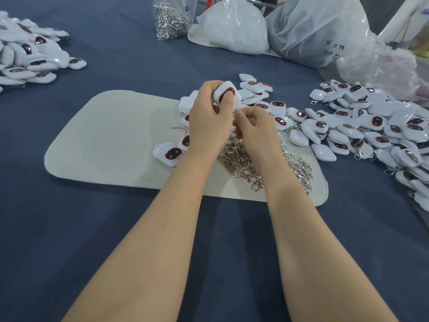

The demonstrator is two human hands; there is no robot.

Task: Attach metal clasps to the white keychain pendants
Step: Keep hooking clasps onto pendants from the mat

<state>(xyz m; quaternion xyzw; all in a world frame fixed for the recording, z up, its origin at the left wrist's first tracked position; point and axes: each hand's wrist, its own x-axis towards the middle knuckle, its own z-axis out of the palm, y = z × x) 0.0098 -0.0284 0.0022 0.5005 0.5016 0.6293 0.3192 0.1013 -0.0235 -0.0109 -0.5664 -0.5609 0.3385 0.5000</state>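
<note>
tabletop [116,228]: plain dark blue cloth
mat [104,140]: pale cream, no pattern
held pendant [224,94]: glossy white, dark oval face ringed in red
left pendant heap [34,56]: white, dark ovals
right pendant heap [371,126]: white, dark red-rimmed ovals
clasps [243,161]: shiny silver
thread [180,129]: red, on the mat
far bags [234,26]: milky white, the right one with black handwriting

Blue-clothed table [116,228] with pale mat [104,140], pendant heaps [376,122], plastic bags [313,31].
</note>
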